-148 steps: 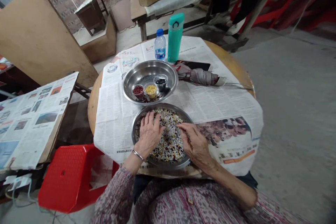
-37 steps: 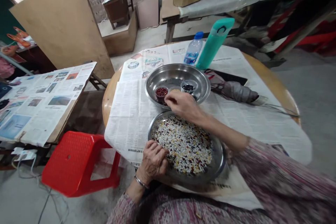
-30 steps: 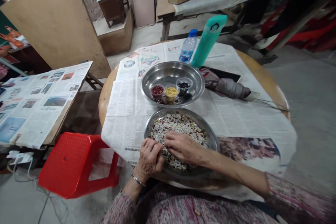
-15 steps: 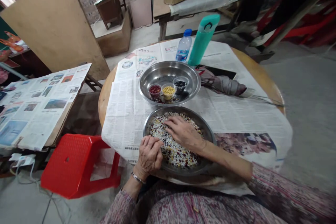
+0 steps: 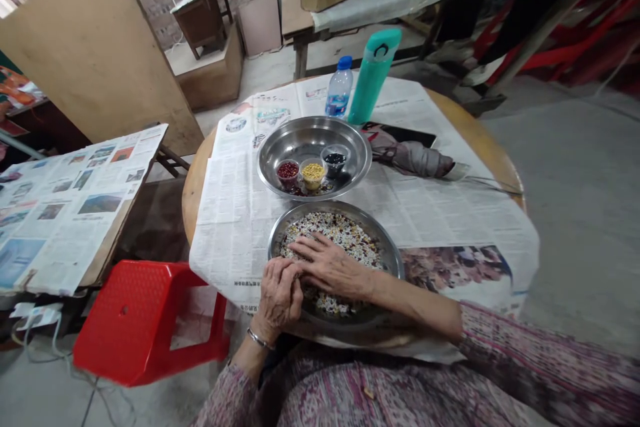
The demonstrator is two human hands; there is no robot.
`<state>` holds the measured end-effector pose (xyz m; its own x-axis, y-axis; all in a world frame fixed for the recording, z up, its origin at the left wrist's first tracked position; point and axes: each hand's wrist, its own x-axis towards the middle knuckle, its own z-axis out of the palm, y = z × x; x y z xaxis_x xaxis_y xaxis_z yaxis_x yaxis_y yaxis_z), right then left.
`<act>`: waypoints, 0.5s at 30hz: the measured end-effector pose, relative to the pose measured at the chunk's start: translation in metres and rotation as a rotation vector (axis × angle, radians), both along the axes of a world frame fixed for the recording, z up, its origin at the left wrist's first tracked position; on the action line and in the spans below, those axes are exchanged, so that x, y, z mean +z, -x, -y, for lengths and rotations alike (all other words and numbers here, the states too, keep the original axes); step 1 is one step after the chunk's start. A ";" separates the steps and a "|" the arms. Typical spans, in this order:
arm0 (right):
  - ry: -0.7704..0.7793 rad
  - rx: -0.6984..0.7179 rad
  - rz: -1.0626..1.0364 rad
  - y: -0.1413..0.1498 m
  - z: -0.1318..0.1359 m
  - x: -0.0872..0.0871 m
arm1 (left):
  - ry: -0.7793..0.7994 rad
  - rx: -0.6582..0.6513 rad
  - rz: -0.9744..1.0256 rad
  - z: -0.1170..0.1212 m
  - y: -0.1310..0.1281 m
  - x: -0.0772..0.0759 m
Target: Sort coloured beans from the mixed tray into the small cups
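Newspapered table: right hand splayed on grains, mostly unsorted; left hand curled at basin, hold unclear; cups beyond grip colour-separated.

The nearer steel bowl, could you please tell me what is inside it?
Mixed white, yellow and dark grains; the right hand covers some, so what lies beneath it cannot be seen.

The sleeved top is mottled pink-grey; a silvery bangle rings the left wrist.
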<state>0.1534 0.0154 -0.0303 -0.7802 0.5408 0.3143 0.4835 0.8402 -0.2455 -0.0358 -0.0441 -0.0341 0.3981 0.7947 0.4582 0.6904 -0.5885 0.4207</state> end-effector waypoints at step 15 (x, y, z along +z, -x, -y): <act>0.060 -0.099 0.029 -0.030 0.023 -0.003 | 0.056 -0.079 -0.033 -0.003 -0.002 0.005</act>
